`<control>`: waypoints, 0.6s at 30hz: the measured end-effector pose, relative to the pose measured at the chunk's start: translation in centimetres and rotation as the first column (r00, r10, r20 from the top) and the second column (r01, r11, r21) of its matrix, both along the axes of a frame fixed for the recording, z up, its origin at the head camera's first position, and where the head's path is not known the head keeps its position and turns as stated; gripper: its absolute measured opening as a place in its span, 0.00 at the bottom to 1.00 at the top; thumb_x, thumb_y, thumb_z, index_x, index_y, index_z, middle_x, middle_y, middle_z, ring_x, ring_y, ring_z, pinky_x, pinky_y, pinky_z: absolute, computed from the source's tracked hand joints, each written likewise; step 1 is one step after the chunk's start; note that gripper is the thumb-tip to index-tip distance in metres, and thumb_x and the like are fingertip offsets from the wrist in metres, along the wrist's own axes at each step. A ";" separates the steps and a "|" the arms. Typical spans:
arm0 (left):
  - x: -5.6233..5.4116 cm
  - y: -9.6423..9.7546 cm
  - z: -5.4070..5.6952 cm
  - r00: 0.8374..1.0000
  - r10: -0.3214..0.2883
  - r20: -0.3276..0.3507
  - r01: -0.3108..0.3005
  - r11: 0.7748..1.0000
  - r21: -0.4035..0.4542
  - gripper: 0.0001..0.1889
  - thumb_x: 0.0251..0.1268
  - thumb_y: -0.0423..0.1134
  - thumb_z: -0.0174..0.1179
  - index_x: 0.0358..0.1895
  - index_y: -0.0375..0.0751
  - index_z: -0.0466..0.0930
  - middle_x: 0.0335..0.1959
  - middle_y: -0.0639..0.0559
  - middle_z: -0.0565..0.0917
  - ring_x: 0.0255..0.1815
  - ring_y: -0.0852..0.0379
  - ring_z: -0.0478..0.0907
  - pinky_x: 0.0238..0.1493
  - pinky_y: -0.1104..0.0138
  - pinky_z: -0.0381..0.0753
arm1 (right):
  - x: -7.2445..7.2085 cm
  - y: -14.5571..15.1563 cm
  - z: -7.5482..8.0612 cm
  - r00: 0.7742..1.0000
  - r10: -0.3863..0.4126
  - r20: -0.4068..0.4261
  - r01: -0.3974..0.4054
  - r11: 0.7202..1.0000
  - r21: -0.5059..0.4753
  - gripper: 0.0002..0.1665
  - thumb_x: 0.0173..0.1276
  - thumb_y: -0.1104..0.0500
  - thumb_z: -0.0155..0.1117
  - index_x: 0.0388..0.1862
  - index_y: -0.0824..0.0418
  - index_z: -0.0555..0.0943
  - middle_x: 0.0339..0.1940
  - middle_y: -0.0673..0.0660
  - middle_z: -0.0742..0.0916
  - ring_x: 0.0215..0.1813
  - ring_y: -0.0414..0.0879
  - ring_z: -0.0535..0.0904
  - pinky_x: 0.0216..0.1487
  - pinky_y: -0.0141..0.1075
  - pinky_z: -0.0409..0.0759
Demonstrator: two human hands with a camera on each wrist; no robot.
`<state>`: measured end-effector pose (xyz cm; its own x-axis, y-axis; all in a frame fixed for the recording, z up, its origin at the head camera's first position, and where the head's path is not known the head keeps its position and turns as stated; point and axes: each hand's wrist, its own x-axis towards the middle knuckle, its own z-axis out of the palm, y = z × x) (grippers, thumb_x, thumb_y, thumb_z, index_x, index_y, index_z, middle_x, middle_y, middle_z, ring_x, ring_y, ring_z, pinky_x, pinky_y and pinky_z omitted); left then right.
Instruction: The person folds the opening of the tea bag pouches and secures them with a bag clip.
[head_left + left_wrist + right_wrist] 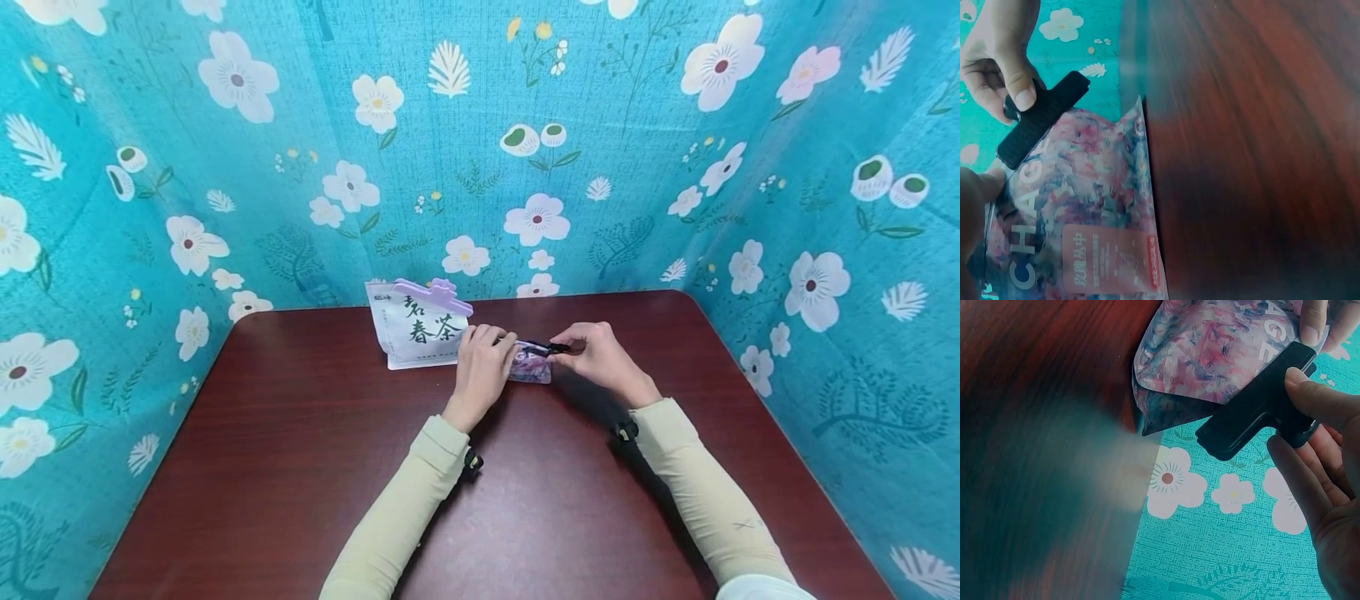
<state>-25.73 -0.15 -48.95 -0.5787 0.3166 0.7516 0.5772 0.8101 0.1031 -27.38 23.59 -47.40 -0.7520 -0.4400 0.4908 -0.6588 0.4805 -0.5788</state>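
Note:
A pouch point(1097, 181) with a pink and blue floral print and white lettering stands on the table. My left hand point(483, 367) pinches its top edge between thumb and fingers, as the right wrist view shows at upper right. Between thumb and fingers, my right hand point(600, 358) grips the handle of a black bag clip point(1260, 406). The clip's long bar lies slantwise along the pouch's top edge, near the left fingertips. Whether its jaws bite on the pouch, I cannot tell.
Left of the pouch stands a white tea bag point(408, 342) with dark green characters, a purple clip point(435, 296) across its top. The dark red-brown table point(300, 467) meets a turquoise flowered curtain point(480, 167) behind and at both sides.

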 end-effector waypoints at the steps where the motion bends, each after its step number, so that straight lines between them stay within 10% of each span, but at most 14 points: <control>1: 0.0 -0.1 0.1 1.000 0.008 0.004 -0.008 1.000 -0.007 0.07 0.68 0.40 0.67 0.44 0.45 0.91 0.37 0.53 0.86 0.42 0.53 0.80 0.53 0.58 0.72 | 0.0 -0.1 0.1 1.000 0.001 0.002 -0.001 1.000 0.000 0.17 0.50 0.71 0.81 0.41 0.65 0.90 0.34 0.56 0.90 0.33 0.44 0.88 0.37 0.40 0.87; 18: 0.3 0.3 0.0 0.997 0.080 0.000 -0.080 0.994 -0.077 0.09 0.66 0.32 0.63 0.45 0.46 0.89 0.36 0.54 0.84 0.42 0.53 0.77 0.53 0.56 0.70 | -0.4 -1.1 0.5 0.999 0.003 -0.042 -0.004 1.000 -0.022 0.17 0.52 0.68 0.81 0.42 0.63 0.90 0.35 0.56 0.91 0.36 0.46 0.88 0.39 0.44 0.88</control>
<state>-25.48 0.11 -48.90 -0.6063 0.3262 0.7253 0.5103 0.8590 0.0403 -27.80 22.53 -46.93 -0.7290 -0.4312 0.5316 -0.6845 0.4656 -0.5610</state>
